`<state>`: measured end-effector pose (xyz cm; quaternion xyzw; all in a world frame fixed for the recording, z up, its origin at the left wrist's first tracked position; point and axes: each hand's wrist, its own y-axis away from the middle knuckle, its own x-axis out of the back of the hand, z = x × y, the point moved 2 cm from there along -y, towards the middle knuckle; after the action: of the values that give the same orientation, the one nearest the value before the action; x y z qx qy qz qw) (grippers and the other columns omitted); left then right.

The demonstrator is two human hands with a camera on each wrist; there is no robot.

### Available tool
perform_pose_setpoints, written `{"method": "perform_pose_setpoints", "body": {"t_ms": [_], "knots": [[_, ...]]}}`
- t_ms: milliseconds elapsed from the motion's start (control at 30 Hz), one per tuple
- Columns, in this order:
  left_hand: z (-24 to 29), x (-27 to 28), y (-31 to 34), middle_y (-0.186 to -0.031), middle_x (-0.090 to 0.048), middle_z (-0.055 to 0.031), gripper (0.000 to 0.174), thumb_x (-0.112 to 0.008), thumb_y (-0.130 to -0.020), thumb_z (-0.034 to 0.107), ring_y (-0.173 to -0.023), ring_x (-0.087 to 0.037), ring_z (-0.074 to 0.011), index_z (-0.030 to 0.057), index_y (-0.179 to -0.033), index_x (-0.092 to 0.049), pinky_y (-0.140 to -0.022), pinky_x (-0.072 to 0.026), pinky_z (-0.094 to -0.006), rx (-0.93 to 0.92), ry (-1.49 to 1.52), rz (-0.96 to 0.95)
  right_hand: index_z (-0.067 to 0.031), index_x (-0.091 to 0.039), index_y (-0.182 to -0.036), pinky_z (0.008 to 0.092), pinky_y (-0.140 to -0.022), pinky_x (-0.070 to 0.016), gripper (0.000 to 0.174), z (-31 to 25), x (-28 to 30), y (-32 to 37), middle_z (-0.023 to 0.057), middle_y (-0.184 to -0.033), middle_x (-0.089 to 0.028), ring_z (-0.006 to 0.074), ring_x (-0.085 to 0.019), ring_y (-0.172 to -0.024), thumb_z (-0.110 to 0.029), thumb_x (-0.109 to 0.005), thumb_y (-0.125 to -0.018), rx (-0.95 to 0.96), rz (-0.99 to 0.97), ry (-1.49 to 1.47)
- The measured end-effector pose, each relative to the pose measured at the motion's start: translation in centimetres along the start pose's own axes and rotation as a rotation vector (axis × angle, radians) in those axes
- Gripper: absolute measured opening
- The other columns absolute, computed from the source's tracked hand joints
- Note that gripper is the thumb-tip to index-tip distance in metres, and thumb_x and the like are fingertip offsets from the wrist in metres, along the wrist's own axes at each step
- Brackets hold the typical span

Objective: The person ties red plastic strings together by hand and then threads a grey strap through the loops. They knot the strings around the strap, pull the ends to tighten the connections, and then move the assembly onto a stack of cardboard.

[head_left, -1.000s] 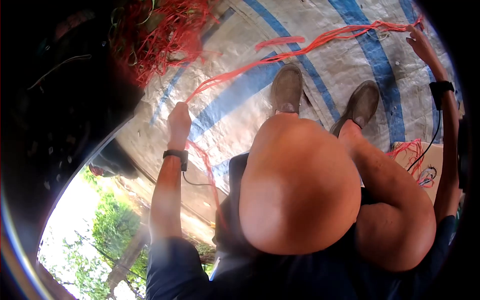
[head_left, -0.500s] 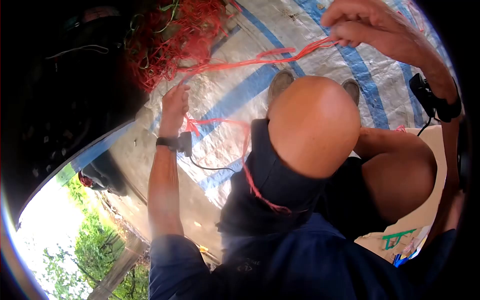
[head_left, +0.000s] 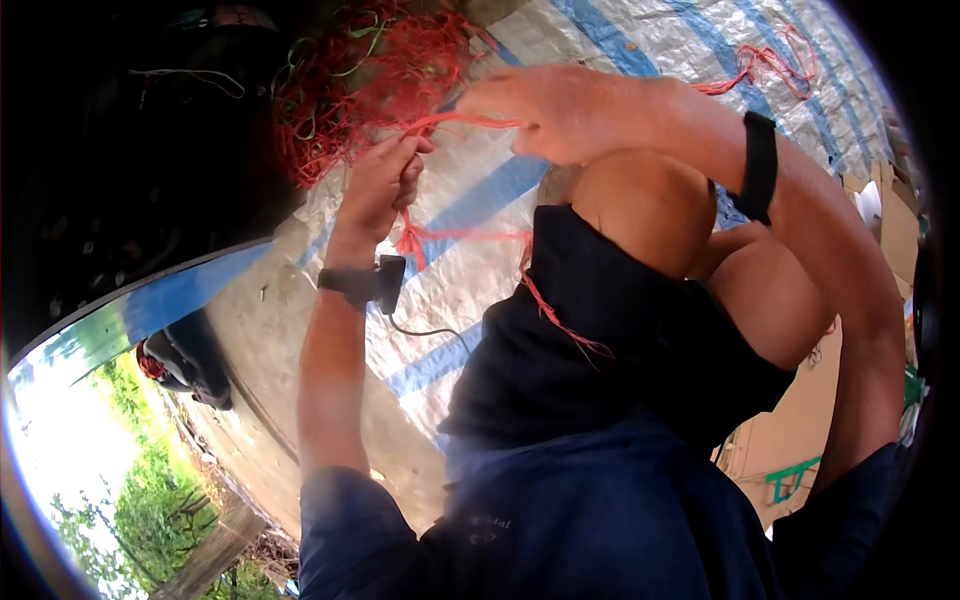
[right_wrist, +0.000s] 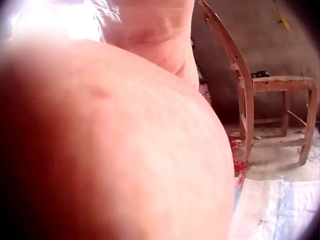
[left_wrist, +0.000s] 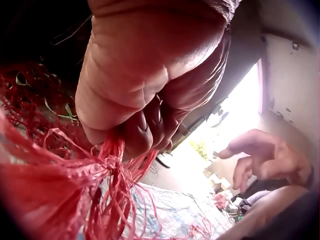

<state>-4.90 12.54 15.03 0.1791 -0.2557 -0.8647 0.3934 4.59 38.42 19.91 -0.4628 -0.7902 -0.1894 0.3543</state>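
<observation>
My left hand [head_left: 380, 185] grips a bundle of red plastic twine [head_left: 465, 119], fingers curled around it. In the left wrist view a gathered knot in the twine [left_wrist: 112, 162] sits just below the thumb, with loose strands fanning out. From under this hand another red length, with a small tied clump [head_left: 412, 240], runs across to the thigh. Reaching in from the right, my right hand [head_left: 545, 110] is close to the left one, over the twine. The left wrist view shows the right hand's fingers [left_wrist: 245, 172] spread and loosely bent, holding nothing.
A tangled heap of red strands [head_left: 400, 80] lies beyond the left hand. White tarp with blue stripes [head_left: 490, 190] covers the ground. The twine's far end [head_left: 775, 68] trails at upper right. Cardboard [head_left: 800, 420] lies beside the knees; a wooden chair [right_wrist: 245, 90] appears in the right wrist view.
My right hand has come from the twine's far end at upper right, across the knees, to beside the left hand, letting go of the twine. The left hand keeps its grip, slightly higher.
</observation>
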Motion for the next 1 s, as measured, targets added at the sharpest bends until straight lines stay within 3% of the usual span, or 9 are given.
{"method": "perform_pose_setpoints", "body": {"t_ms": [67,200,300,367,400,467,700,867,1000], "knots": [[0.6,-1.9,0.2,-0.068,-0.043,0.0070,0.025,-0.054,-0.105,0.028,-0.051,-0.032,-0.0018,0.0045,-0.106,-0.063,-0.046,-0.0240,-0.0195,-0.026,-0.039,0.007,-0.0070,-0.047,-0.141,0.0428,-0.087,-0.0501,0.058,1.0,0.3,-0.7,0.0186,-0.128,-0.057,0.0359,-0.060,-0.111,-0.005,-0.062,-0.085,0.059,0.180,0.047],[2.2,-5.5,0.5,-0.066,-0.041,0.0085,0.026,-0.056,-0.104,0.029,-0.051,-0.030,-0.0017,0.0047,-0.102,-0.065,-0.047,-0.0231,-0.0209,-0.110,-0.221,-0.028,-0.0069,-0.046,-0.141,0.0444,-0.087,-0.0502,0.059,1.2,-0.2,-1.2,0.0186,-0.133,-0.055,0.0344,-0.062,-0.110,-0.004,-0.062,-0.085,0.033,0.228,-0.005],[3.7,-7.6,1.1,-0.066,-0.039,0.0095,0.024,-0.055,-0.104,0.026,-0.053,-0.029,-0.0015,0.0054,-0.101,-0.066,-0.048,-0.0210,-0.0211,-0.186,-0.275,-0.121,-0.0049,-0.050,-0.134,0.0415,-0.077,-0.0524,0.050,0.9,-0.1,-1.7,0.0181,-0.122,-0.061,0.0287,-0.068,-0.094,-0.004,-0.060,-0.086,0.168,0.228,0.014],[4.4,-8.8,1.0,-0.066,-0.040,0.0097,0.024,-0.056,-0.104,0.027,-0.053,-0.029,-0.0014,0.0059,-0.099,-0.066,-0.048,-0.0212,-0.0209,-0.201,-0.292,-0.140,-0.0008,-0.056,-0.123,0.0361,-0.065,-0.0515,0.035,-0.2,0.8,-1.6,0.0150,-0.102,-0.066,0.0213,-0.068,-0.077,-0.006,-0.056,-0.089,-0.270,-0.220,-0.276],[4.6,-9.1,1.0,-0.066,-0.041,0.0098,0.024,-0.056,-0.104,0.027,-0.054,-0.030,-0.0013,0.0064,-0.098,-0.067,-0.049,-0.0214,-0.0208,-0.216,-0.311,-0.159,-0.0008,-0.056,-0.123,0.0361,-0.065,-0.0515,0.035,0.1,0.7,-1.5,0.0150,-0.102,-0.066,0.0213,-0.068,-0.077,-0.006,-0.056,-0.089,-0.269,-0.222,-0.280],[4.4,-9.1,0.7,-0.067,-0.042,0.0100,0.024,-0.056,-0.104,0.028,-0.055,-0.030,-0.0012,0.0075,-0.097,-0.067,-0.049,-0.0222,-0.0207,-0.228,-0.353,-0.146,0.0028,-0.061,-0.107,0.0328,-0.059,-0.0492,0.024,1.0,0.4,-1.0,0.0101,-0.079,-0.065,0.0172,-0.066,-0.069,-0.013,-0.051,-0.093,-0.287,-0.187,-0.361],[1.6,-6.4,0.5,-0.064,-0.040,0.0089,0.027,-0.055,-0.105,0.030,-0.052,-0.031,-0.0019,0.0067,-0.094,-0.064,-0.048,-0.0234,-0.0204,-0.066,-0.347,-0.100,0.0043,-0.066,-0.096,0.0319,-0.058,-0.0491,0.031,4.1,-1.4,0.3,0.0076,-0.067,-0.062,0.0154,-0.063,-0.063,-0.023,-0.051,-0.097,-0.405,-0.247,-0.420],[0.3,-5.0,2.7,-0.064,-0.040,0.0086,0.028,-0.053,-0.105,0.029,-0.053,-0.032,-0.0013,0.0061,-0.091,-0.062,-0.047,-0.0235,-0.0210,-0.060,-0.394,-0.042,0.0009,-0.067,-0.091,0.0346,-0.057,-0.0479,0.030,3.6,-1.6,0.1,0.0083,-0.068,-0.062,0.0166,-0.060,-0.060,-0.026,-0.052,-0.095,-0.303,-0.187,-0.373],[1.4,-4.3,4.5,-0.065,-0.042,0.0090,0.027,-0.055,-0.104,0.026,-0.055,-0.033,-0.0016,0.0049,-0.090,-0.063,-0.049,-0.0245,-0.0221,-0.044,-0.611,0.126,0.0000,-0.067,-0.088,0.0412,-0.063,-0.0507,0.028,4.6,-2.1,-0.2,0.0163,-0.076,-0.067,0.0259,-0.064,-0.066,-0.024,-0.053,-0.092,-0.226,-0.229,-0.278]]}}
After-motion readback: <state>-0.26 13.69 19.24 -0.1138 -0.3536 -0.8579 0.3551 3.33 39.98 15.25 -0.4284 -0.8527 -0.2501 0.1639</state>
